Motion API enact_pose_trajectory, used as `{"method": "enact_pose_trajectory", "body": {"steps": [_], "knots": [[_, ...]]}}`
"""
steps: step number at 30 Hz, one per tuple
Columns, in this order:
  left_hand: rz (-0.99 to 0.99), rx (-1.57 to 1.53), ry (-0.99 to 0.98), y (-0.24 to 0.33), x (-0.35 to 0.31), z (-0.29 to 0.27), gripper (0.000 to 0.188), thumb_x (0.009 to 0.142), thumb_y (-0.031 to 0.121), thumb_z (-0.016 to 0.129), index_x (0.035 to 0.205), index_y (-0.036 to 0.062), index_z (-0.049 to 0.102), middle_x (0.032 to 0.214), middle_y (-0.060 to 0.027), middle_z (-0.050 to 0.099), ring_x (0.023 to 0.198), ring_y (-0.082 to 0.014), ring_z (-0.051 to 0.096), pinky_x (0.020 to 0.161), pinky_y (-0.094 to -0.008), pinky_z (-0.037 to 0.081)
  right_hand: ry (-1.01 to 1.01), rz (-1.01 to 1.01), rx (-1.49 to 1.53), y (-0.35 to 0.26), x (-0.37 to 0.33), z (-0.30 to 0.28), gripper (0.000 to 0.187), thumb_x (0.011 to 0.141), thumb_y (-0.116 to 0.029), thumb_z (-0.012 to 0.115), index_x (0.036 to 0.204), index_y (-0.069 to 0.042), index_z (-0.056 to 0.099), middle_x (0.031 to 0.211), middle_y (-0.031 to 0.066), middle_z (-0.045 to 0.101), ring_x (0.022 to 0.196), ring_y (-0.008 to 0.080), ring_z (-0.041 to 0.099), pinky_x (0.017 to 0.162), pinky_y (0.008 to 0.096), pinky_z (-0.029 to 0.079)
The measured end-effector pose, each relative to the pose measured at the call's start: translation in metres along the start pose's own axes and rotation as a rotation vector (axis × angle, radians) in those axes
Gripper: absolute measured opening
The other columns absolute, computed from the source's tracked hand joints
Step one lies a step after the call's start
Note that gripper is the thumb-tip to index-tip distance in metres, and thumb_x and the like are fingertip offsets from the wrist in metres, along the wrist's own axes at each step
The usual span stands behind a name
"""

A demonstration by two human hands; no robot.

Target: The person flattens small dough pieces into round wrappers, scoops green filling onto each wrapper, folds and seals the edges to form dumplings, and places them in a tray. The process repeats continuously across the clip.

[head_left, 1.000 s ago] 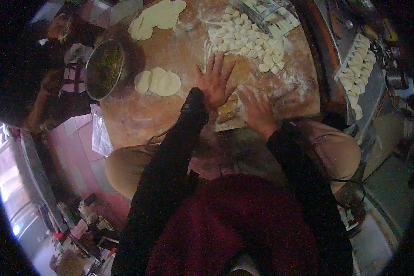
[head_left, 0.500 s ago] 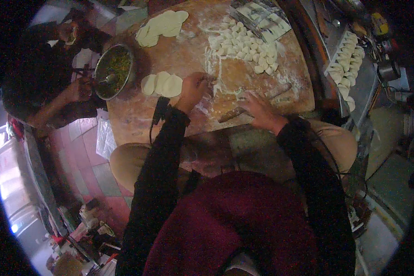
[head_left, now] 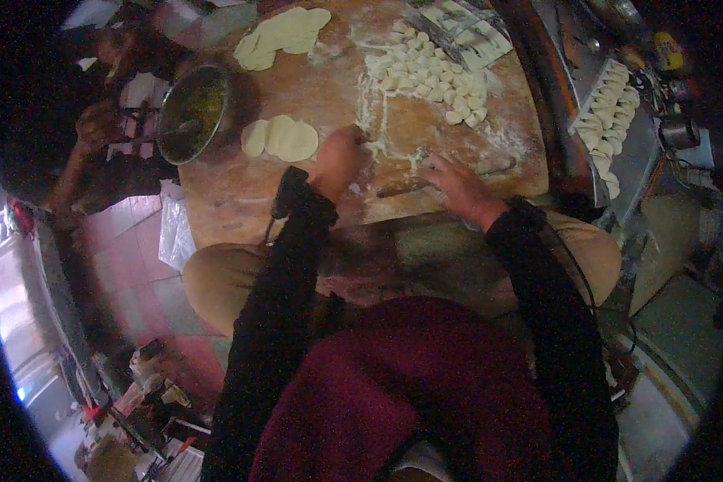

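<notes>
Near the front edge of the floured wooden board [head_left: 241,189], my right hand [head_left: 462,191] lies across a thin wooden rolling pin [head_left: 406,188], whose ends stick out on both sides. My left hand [head_left: 341,161] is closed, its fingers curled in just left of the pin; what sits in them is hidden. Close to its left side lie a few overlapping round dough wrappers [head_left: 281,138]. Beyond my right hand, many small dough pieces [head_left: 426,76] are heaped in flour. A larger stack of wrappers [head_left: 277,40] rests at the far left of the board.
A metal bowl of greenish filling [head_left: 193,112] with a spoon tilts at the board's left edge, beside another person's hand [head_left: 98,124]. On the right, a tray of shaped dumplings [head_left: 610,112] stands near a metal cup [head_left: 679,131]. A patterned sheet [head_left: 466,36] covers the far right corner.
My right hand and the rolling pin have shifted slightly, the pin now lying more level. The other person's hand has lifted away from the bowl, which looks more tilted.
</notes>
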State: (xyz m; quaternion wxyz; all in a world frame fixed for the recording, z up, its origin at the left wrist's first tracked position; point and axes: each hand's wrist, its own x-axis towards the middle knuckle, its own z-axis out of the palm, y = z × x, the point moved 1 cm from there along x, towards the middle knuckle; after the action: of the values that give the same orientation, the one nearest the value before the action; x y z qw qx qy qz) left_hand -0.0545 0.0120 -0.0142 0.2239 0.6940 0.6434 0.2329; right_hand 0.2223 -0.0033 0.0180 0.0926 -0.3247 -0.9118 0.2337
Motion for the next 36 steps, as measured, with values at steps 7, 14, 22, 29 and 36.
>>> {"method": "enact_pose_trajectory", "body": {"steps": [7, 14, 22, 29, 36], "knots": [[-0.141, -0.143, -0.091, 0.025, 0.013, 0.008, 0.025, 0.069, 0.018, 0.068, 0.090, 0.0044, 0.064, 0.084, -0.0159, 0.065, 0.076, -0.0368, 0.062, 0.067, -0.0439, 0.049, 0.081, 0.112, 0.075, -0.004, 0.001, 0.006, 0.042, 0.079, -0.005, 0.058, 0.122, -0.004, 0.055, 0.127, 0.0175, 0.047, 0.115, 0.0391, 0.049, 0.097, 0.0440, 0.041], [-0.084, 0.127, -0.453, 0.052, 0.009, 0.032, 0.023, 0.075, 0.026, 0.064, 0.092, 0.0122, 0.069, 0.087, -0.0147, 0.066, 0.081, -0.0380, 0.063, 0.072, -0.0448, 0.051, 0.260, 0.243, -0.020, 0.016, 0.066, 0.012, 0.049, 0.083, -0.007, 0.053, 0.131, -0.002, 0.047, 0.137, 0.0174, 0.043, 0.127, 0.0376, 0.040, 0.104, 0.0439, 0.035], [-0.030, 0.179, -0.339, 0.060, -0.006, 0.021, 0.020, 0.076, 0.021, 0.063, 0.092, 0.0080, 0.064, 0.097, -0.0160, 0.064, 0.082, -0.0376, 0.063, 0.071, -0.0463, 0.051, 0.166, 0.225, -0.290, -0.001, 0.038, 0.027, 0.053, 0.083, -0.014, 0.052, 0.134, -0.002, 0.046, 0.148, 0.0140, 0.033, 0.137, 0.0335, 0.030, 0.111, 0.0476, 0.026], [-0.010, 0.209, -0.369, 0.072, 0.007, 0.012, 0.024, 0.077, 0.022, 0.062, 0.096, 0.0091, 0.066, 0.090, -0.0153, 0.066, 0.085, -0.0366, 0.064, 0.070, -0.0447, 0.052, 0.186, 0.238, -0.228, 0.011, 0.064, 0.019, 0.054, 0.083, -0.013, 0.050, 0.136, -0.003, 0.043, 0.143, 0.0150, 0.039, 0.135, 0.0375, 0.032, 0.108, 0.0501, 0.029], [-0.153, 0.129, -0.449, 0.085, -0.010, -0.003, 0.022, 0.084, 0.021, 0.056, 0.098, 0.0098, 0.067, 0.092, -0.0192, 0.066, 0.086, -0.0372, 0.065, 0.071, -0.0461, 0.052, 0.285, 0.070, -0.254, 0.000, 0.049, 0.021, 0.057, 0.080, -0.001, 0.048, 0.137, -0.001, 0.040, 0.146, 0.0174, 0.033, 0.135, 0.0364, 0.032, 0.109, 0.0470, 0.029]]}}
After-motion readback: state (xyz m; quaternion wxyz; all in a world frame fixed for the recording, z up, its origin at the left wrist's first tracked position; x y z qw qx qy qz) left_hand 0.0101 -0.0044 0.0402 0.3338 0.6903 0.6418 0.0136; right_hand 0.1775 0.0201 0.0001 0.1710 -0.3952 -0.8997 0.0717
